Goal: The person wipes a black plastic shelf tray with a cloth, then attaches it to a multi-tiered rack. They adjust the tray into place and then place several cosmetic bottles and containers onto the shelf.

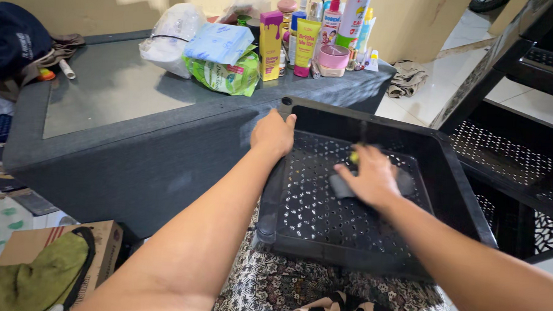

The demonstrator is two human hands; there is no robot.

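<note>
Two hands work on one black perforated tray (323, 226), which sits tilted on your lap over a patterned cloth (271, 286). Your left hand (272, 134) is curled over the tray's left rim near its far corner, fingers wrapped on the edge, thumb on top. Your right hand (370, 176) lies palm down inside the tray, fingers spread and pressed flat onto a grey cloth (340, 186) on the perforated floor. A small yellow-green spot shows at your fingertips; you cannot tell what it is.

Lower left, near your knee: a cardboard box (101, 253) with an olive-green bag (35, 278) lying against it.

Right of the tray: a black rack (513, 153) with the same perforated shelves, standing on a white tiled floor (441, 75).

Beyond the tray: a dark grey table (134, 143) with a glass inset on top. At its far edge stand bottles and tubes (322, 33), a pink jar (334, 56), a yellow-and-purple carton (270, 44), a green packet (227, 77), a light blue pack (218, 42) and a white plastic bag (170, 37). A dark blue cap (11, 38) rests at the table's far left corner. A crumpled beige rag (408, 77) lies on the floor past the table's right end.
</note>
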